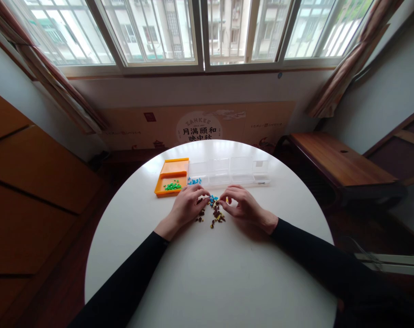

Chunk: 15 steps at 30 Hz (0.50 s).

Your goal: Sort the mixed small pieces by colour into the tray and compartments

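Note:
A loose pile of small pieces, dark brown and yellow (217, 216), lies on the white round table between my hands. Small blue pieces (213, 199) sit at its far end, right between my fingertips. My left hand (189, 203) reaches in from the left with bent fingers, thumb and index tips slightly apart at the blue pieces. Facing it, my right hand (241, 204) curves its fingers at the pile's right side, thumb a little apart from the index finger. A yellow piece shows by the right fingers. No held piece can be made out in either hand.
Beyond my left hand, an orange open case (156, 193) holds green pieces (173, 186). Beside it, a clear compartment box (239, 179) lies with lids raised, blue pieces (194, 181) in its leftmost compartment. A wooden bench (329, 157) stands right of the table (207, 282).

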{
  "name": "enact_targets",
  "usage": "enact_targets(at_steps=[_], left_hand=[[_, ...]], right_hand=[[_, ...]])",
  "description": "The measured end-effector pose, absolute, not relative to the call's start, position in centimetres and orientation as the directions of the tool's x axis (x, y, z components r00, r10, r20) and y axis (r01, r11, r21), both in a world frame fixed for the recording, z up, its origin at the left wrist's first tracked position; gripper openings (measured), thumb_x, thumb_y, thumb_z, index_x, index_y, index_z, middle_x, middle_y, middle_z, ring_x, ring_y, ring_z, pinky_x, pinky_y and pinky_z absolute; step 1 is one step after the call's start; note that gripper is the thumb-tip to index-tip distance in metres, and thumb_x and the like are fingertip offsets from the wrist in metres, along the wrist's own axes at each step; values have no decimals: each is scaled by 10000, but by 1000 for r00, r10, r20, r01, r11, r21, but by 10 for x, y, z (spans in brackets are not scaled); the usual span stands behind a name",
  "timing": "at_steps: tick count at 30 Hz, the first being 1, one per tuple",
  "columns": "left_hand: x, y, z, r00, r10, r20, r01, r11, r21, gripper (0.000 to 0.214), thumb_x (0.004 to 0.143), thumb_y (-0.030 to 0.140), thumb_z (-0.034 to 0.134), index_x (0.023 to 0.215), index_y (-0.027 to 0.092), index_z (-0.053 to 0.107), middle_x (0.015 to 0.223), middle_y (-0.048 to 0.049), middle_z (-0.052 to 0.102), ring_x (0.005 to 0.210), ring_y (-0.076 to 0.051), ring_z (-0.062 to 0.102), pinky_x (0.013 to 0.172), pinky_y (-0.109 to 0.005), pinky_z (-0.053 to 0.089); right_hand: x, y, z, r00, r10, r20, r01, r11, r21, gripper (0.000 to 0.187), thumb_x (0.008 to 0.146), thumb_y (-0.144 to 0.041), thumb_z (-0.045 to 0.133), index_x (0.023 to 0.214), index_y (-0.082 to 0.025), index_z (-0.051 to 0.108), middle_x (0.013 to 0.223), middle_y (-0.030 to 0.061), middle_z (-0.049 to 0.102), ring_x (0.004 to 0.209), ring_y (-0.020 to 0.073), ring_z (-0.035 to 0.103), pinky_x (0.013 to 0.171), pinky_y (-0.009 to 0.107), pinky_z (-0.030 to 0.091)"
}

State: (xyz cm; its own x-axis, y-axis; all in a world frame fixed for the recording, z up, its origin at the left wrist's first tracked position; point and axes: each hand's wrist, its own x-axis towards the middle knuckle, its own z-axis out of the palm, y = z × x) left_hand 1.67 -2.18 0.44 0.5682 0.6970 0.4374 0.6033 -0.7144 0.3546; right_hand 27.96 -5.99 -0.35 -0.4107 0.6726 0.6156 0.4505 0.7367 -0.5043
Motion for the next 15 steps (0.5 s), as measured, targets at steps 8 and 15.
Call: enact_targets(at_steps=[8,15], left_hand=[[16,-21,4,576,689,439,595,-722,353,169,1076,348,677,985,257,786,1034,-29,772,990,-219,714,957,-387,471],[16,-21,3,572,669,474,618,-732,287,198,1100,337,639,969,241,753,1031,-43,772,986,-227,709,947,-379,471]], right_hand=[[279,-60,-4,-406,684,606,464,725,-509,106,1021,-220,713,919,-244,698,787,-20,681,745,167,617,911,362,521],[279,-60,-3,-405,686,605,466,724,-509,115,1026,-233,713,912,-246,699,781,-16,682,743,170,624,903,360,525]])
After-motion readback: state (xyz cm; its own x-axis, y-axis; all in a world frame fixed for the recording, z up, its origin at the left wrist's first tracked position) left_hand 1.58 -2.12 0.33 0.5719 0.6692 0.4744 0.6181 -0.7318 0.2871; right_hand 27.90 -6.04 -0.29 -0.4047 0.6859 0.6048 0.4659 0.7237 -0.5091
